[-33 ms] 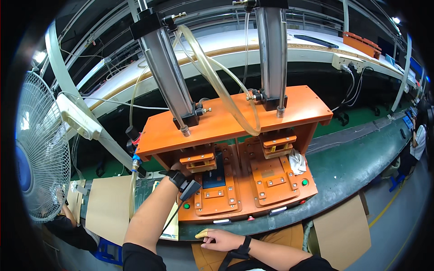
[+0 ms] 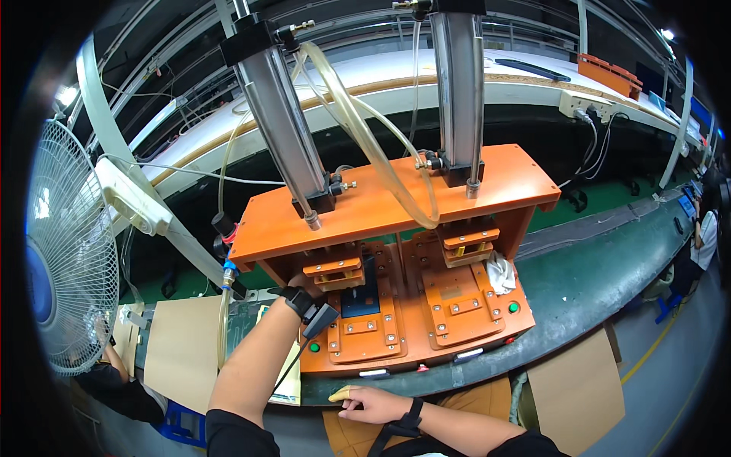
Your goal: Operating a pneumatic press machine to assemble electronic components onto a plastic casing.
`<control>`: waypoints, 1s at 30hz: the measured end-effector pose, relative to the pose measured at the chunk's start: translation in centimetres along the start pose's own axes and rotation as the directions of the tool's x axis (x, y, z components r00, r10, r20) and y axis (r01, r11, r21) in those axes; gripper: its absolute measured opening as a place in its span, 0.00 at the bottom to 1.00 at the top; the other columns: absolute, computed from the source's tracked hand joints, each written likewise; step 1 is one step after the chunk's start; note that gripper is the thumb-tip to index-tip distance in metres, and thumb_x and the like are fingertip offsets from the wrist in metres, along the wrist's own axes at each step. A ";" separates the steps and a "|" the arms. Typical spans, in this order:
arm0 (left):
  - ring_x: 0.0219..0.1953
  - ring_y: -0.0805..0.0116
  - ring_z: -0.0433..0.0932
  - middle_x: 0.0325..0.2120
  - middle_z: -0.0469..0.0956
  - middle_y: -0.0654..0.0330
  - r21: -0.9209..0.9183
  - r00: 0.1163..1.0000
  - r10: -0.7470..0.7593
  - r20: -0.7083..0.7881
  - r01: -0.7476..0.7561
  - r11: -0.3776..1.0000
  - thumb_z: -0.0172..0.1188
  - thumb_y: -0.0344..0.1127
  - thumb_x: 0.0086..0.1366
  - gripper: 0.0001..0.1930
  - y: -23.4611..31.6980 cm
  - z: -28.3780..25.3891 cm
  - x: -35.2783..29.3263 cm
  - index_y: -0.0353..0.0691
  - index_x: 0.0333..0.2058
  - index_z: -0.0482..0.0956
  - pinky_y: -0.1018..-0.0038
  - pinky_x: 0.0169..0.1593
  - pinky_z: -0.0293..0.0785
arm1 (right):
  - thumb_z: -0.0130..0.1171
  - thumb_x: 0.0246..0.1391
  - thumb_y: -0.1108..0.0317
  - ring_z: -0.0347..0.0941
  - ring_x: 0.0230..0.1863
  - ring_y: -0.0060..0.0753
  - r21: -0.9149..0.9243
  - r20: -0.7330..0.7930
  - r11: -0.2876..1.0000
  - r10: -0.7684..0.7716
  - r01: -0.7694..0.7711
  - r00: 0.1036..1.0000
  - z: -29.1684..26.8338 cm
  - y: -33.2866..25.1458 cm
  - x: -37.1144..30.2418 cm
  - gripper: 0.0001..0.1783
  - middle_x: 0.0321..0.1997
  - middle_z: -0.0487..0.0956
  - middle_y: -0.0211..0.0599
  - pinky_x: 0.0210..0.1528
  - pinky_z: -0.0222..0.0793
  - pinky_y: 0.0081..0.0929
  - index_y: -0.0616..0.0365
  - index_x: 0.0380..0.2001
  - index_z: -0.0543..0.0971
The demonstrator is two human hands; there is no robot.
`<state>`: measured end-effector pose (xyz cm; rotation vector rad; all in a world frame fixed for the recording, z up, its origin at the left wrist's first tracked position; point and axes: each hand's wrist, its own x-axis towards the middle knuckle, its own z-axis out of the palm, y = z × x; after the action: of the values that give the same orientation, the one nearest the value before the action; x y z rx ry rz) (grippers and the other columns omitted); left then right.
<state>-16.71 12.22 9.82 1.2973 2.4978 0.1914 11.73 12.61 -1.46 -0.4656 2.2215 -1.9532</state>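
Note:
My left hand (image 2: 307, 285) reaches under the left press head (image 2: 333, 268) of an orange two-cylinder press (image 2: 381, 204); the press hides its fingers. Beside it, a dark flat rectangular panel (image 2: 361, 300) lies in the left orange fixture (image 2: 367, 347). At the front edge of the bench, my right hand (image 2: 371, 404) hovers with a yellow cover on one fingertip. Its fingers are loosely bent and apart, with nothing in them. The right orange fixture (image 2: 461, 311) has no panel on it. Black straps circle both wrists.
A crumpled white cloth (image 2: 500, 274) lies by the right fixture. Green buttons (image 2: 514, 308) sit on the press base. To the left stand a fan (image 2: 65, 251) and cardboard (image 2: 183, 350). Clear hoses (image 2: 365, 137) hang over the press. Other people sit at both sides.

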 end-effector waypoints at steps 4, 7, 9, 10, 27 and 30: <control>0.65 0.63 0.64 0.64 0.64 0.58 -0.002 1.000 0.011 0.013 -0.011 1.000 0.50 0.46 0.71 0.22 -0.6 0.5 0.2 0.52 0.61 0.65 0.69 0.68 0.58 | 0.60 0.59 0.64 0.74 0.40 0.24 -0.001 -0.006 1.000 0.008 -0.008 1.000 0.0 0.1 0.0 0.25 0.42 0.73 0.37 0.46 0.72 0.20 0.61 0.57 0.72; 0.65 0.63 0.64 0.64 0.64 0.58 -0.005 1.000 0.014 0.020 -0.014 1.000 0.50 0.46 0.70 0.22 -1.1 0.5 0.0 0.52 0.62 0.65 0.69 0.68 0.58 | 0.59 0.59 0.64 0.74 0.40 0.23 0.011 -0.011 1.000 -0.015 0.015 1.000 0.4 0.3 0.1 0.24 0.43 0.74 0.36 0.46 0.72 0.20 0.61 0.57 0.72; 0.65 0.63 0.64 0.64 0.64 0.58 -0.006 1.000 0.016 0.024 -0.016 1.000 0.50 0.46 0.70 0.22 -0.9 0.2 -0.3 0.52 0.62 0.65 0.69 0.68 0.58 | 0.59 0.60 0.65 0.74 0.40 0.23 0.028 -0.004 1.000 0.011 -0.011 1.000 0.4 0.2 0.2 0.24 0.44 0.74 0.36 0.47 0.71 0.20 0.61 0.57 0.72; 0.65 0.63 0.64 0.64 0.64 0.58 -0.006 1.000 0.012 0.021 -0.012 1.000 0.50 0.46 0.70 0.22 -0.9 0.1 -0.6 0.52 0.62 0.65 0.69 0.68 0.58 | 0.59 0.60 0.65 0.74 0.40 0.23 0.027 0.000 1.000 0.010 -0.010 1.000 0.6 0.2 0.2 0.24 0.44 0.74 0.36 0.47 0.71 0.20 0.61 0.57 0.72; 0.55 0.50 0.72 0.51 0.73 0.47 -0.246 0.701 0.129 -0.701 -0.407 0.880 0.63 0.27 0.57 0.18 5.5 2.2 -18.5 0.35 0.48 0.75 0.62 0.60 0.66 | 0.60 0.60 0.67 0.74 0.46 0.28 0.035 -0.025 0.995 -0.095 0.096 0.995 -3.1 -6.4 -7.7 0.22 0.50 0.76 0.38 0.50 0.71 0.24 0.61 0.56 0.73; 0.57 0.50 0.69 0.53 0.71 0.46 -0.354 0.672 -0.099 -0.734 -0.254 0.900 0.58 0.24 0.58 0.18 4.4 6.6 -20.6 0.32 0.49 0.74 0.63 0.63 0.62 | 0.63 0.55 0.70 0.78 0.38 0.33 -0.198 -0.344 0.959 -0.262 0.203 0.902 -8.1 -11.0 -13.2 0.14 0.39 0.81 0.39 0.43 0.74 0.27 0.62 0.45 0.80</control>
<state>-0.03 -2.26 9.29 1.2856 2.7324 1.4956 23.07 23.39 9.28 -0.4334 2.6794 -2.1401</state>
